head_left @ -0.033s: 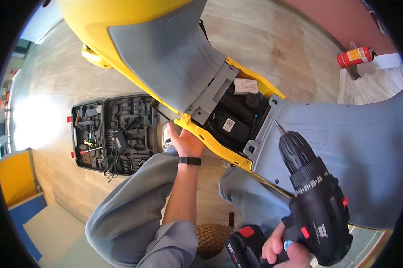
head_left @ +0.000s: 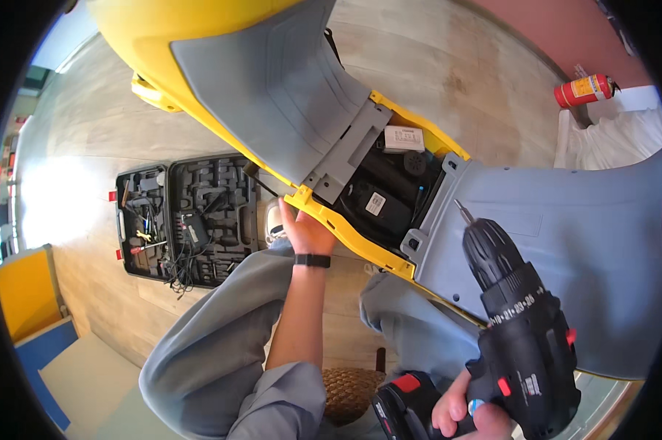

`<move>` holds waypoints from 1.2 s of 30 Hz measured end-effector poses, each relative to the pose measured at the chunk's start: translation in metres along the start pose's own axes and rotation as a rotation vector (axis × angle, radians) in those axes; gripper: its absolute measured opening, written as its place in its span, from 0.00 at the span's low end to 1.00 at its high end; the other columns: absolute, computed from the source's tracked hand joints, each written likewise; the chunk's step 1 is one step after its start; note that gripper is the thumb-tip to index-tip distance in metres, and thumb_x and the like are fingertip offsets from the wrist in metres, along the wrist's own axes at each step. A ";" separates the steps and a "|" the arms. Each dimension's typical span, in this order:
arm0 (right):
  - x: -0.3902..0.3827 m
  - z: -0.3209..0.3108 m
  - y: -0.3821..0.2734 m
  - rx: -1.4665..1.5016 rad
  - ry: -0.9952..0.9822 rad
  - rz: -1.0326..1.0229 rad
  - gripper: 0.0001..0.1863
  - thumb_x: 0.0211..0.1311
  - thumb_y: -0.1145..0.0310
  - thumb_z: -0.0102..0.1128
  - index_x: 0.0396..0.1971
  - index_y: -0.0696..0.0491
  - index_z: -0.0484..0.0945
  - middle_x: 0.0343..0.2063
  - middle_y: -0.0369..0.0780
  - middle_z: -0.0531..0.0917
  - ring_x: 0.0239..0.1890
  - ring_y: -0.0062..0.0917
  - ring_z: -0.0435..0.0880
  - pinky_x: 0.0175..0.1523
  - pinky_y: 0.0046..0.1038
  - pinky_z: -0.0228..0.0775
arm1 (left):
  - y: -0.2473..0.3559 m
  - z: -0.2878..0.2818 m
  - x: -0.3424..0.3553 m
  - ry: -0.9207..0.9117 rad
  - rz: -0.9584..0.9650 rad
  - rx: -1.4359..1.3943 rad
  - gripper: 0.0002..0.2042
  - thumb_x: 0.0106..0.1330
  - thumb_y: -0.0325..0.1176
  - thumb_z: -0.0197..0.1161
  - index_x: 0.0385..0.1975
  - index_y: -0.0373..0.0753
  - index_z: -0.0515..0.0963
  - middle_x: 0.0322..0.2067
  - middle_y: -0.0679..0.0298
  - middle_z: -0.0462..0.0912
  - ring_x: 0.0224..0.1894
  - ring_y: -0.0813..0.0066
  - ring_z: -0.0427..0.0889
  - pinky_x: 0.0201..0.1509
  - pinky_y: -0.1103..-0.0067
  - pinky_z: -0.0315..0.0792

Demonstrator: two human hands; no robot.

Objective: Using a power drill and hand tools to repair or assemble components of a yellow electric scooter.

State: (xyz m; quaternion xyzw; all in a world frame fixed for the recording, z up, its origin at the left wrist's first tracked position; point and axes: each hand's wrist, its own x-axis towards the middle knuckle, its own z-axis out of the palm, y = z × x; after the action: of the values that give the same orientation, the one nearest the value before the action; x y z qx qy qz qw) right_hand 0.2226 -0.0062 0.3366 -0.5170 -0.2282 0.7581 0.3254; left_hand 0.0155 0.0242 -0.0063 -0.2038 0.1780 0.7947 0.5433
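My right hand [head_left: 463, 407] is closed around the grip of a black cordless drill [head_left: 529, 352] with red accents. Its bit points up and away, over the grey panel [head_left: 609, 220] of a yellow and grey scooter body [head_left: 280, 95]. Under the yellow side rail [head_left: 353, 233] is my left hand [head_left: 309, 231], thumb stretched out, its other fingers mostly hidden by the rail. Between the grey panels lies an open compartment holding a black box with a white label [head_left: 376, 204], a round black part [head_left: 414, 163] and a white labelled block [head_left: 404, 138].
An open black tool case [head_left: 212, 220] with tools and tangled cable lies on the floor at left. A red fire extinguisher [head_left: 585, 90] stands at the far right, near a white bag [head_left: 624, 136]. A woven seat [head_left: 351, 392] shows between my legs.
The drill has shifted very slightly to the right and toward me in my right hand. My left hand stays at the yellow rail.
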 end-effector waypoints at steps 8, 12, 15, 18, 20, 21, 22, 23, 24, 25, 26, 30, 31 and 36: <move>0.015 -0.007 0.019 0.109 -0.006 0.089 0.26 0.61 0.69 0.59 0.58 0.49 0.61 0.33 0.45 0.71 0.28 0.28 0.70 0.34 0.29 0.68 | 0.000 -0.024 0.019 -0.012 0.052 0.141 0.19 0.71 0.47 0.50 0.51 0.41 0.75 0.51 0.64 0.79 0.54 0.68 0.76 0.59 0.72 0.69; 0.017 -0.013 0.028 0.163 -0.012 0.129 0.27 0.61 0.69 0.59 0.59 0.50 0.60 0.37 0.46 0.70 0.32 0.30 0.70 0.37 0.30 0.69 | -0.007 -0.038 0.034 0.030 0.235 0.196 0.19 0.69 0.52 0.53 0.46 0.44 0.76 0.48 0.67 0.81 0.51 0.71 0.77 0.55 0.73 0.71; 0.014 -0.017 0.032 0.204 -0.024 0.166 0.27 0.62 0.69 0.59 0.59 0.50 0.60 0.39 0.47 0.69 0.35 0.31 0.69 0.39 0.30 0.69 | 0.005 -0.072 0.050 -0.042 0.194 0.413 0.18 0.68 0.51 0.54 0.46 0.45 0.77 0.45 0.66 0.82 0.49 0.70 0.79 0.54 0.71 0.73; 0.010 -0.021 0.035 0.239 -0.029 0.189 0.28 0.62 0.68 0.59 0.60 0.51 0.59 0.41 0.47 0.69 0.38 0.32 0.69 0.41 0.31 0.69 | 0.000 -0.074 0.055 -0.036 0.118 0.317 0.16 0.68 0.49 0.54 0.46 0.44 0.77 0.43 0.65 0.83 0.48 0.69 0.80 0.53 0.71 0.74; 0.006 -0.024 0.037 0.266 -0.033 0.203 0.28 0.62 0.68 0.59 0.60 0.51 0.59 0.43 0.48 0.68 0.40 0.33 0.69 0.43 0.32 0.69 | -0.001 -0.072 0.055 -0.039 0.090 0.308 0.16 0.69 0.48 0.54 0.46 0.44 0.77 0.43 0.65 0.83 0.48 0.69 0.80 0.53 0.71 0.74; 0.004 -0.026 0.038 0.279 -0.035 0.210 0.29 0.62 0.68 0.59 0.60 0.51 0.58 0.44 0.48 0.68 0.41 0.33 0.69 0.43 0.32 0.69 | 0.000 -0.071 0.053 -0.039 0.077 0.305 0.16 0.69 0.48 0.54 0.46 0.44 0.77 0.43 0.65 0.83 0.48 0.69 0.80 0.53 0.71 0.74; 0.001 -0.027 0.039 0.293 -0.038 0.218 0.29 0.62 0.68 0.59 0.61 0.51 0.58 0.44 0.48 0.68 0.42 0.33 0.68 0.44 0.32 0.69 | 0.001 -0.070 0.051 -0.038 0.063 0.301 0.16 0.69 0.48 0.54 0.46 0.44 0.77 0.43 0.65 0.83 0.48 0.69 0.80 0.53 0.71 0.74; -0.001 -0.028 0.039 0.305 -0.040 0.225 0.29 0.62 0.68 0.59 0.61 0.51 0.58 0.45 0.48 0.67 0.43 0.34 0.68 0.45 0.32 0.69 | 0.005 -0.068 0.054 -0.039 0.050 0.296 0.16 0.69 0.48 0.54 0.46 0.44 0.77 0.43 0.65 0.83 0.48 0.69 0.80 0.53 0.71 0.74; -0.003 -0.029 0.040 0.317 -0.043 0.232 0.29 0.62 0.68 0.59 0.61 0.52 0.58 0.46 0.48 0.67 0.44 0.34 0.68 0.46 0.33 0.69 | 0.008 -0.065 0.055 -0.040 0.038 0.290 0.16 0.69 0.48 0.54 0.46 0.43 0.77 0.43 0.65 0.83 0.48 0.69 0.80 0.53 0.71 0.74; -0.006 -0.030 0.040 0.329 -0.047 0.239 0.29 0.62 0.68 0.59 0.61 0.52 0.57 0.47 0.49 0.67 0.45 0.34 0.68 0.46 0.33 0.69 | 0.006 -0.065 0.051 -0.041 0.025 0.285 0.16 0.69 0.48 0.54 0.46 0.43 0.77 0.43 0.65 0.83 0.48 0.69 0.80 0.54 0.71 0.74; -0.008 -0.031 0.040 0.341 -0.050 0.246 0.30 0.62 0.68 0.59 0.62 0.52 0.57 0.47 0.49 0.67 0.45 0.35 0.68 0.47 0.33 0.69 | 0.003 -0.063 0.050 -0.042 0.013 0.279 0.16 0.69 0.48 0.54 0.46 0.43 0.77 0.43 0.65 0.83 0.48 0.69 0.80 0.54 0.71 0.74; -0.018 -0.036 0.036 0.388 -0.072 0.275 0.31 0.63 0.68 0.59 0.62 0.53 0.56 0.51 0.49 0.66 0.49 0.36 0.67 0.50 0.34 0.70 | 0.006 -0.053 0.046 -0.047 -0.030 0.259 0.16 0.69 0.47 0.54 0.46 0.43 0.77 0.43 0.65 0.83 0.48 0.69 0.80 0.54 0.71 0.74; -0.019 -0.038 0.035 0.397 -0.077 0.281 0.31 0.63 0.68 0.59 0.63 0.53 0.56 0.51 0.50 0.66 0.50 0.36 0.67 0.51 0.34 0.70 | 0.005 -0.052 0.043 -0.050 -0.041 0.251 0.16 0.69 0.47 0.54 0.46 0.43 0.77 0.43 0.65 0.83 0.48 0.69 0.80 0.54 0.71 0.74; -0.031 -0.046 0.033 0.454 -0.095 0.317 0.32 0.63 0.68 0.59 0.64 0.54 0.55 0.55 0.51 0.64 0.55 0.38 0.67 0.54 0.36 0.70 | 0.004 -0.041 0.045 -0.050 -0.102 0.222 0.16 0.69 0.47 0.54 0.46 0.43 0.77 0.44 0.64 0.83 0.48 0.68 0.80 0.54 0.71 0.74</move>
State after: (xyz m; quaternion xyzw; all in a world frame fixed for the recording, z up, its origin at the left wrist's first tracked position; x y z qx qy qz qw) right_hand 0.2651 -0.0509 0.3171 -0.4240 0.0163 0.8547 0.2990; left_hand 0.0027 0.0380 -0.0649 -0.1316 0.2406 0.7464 0.6064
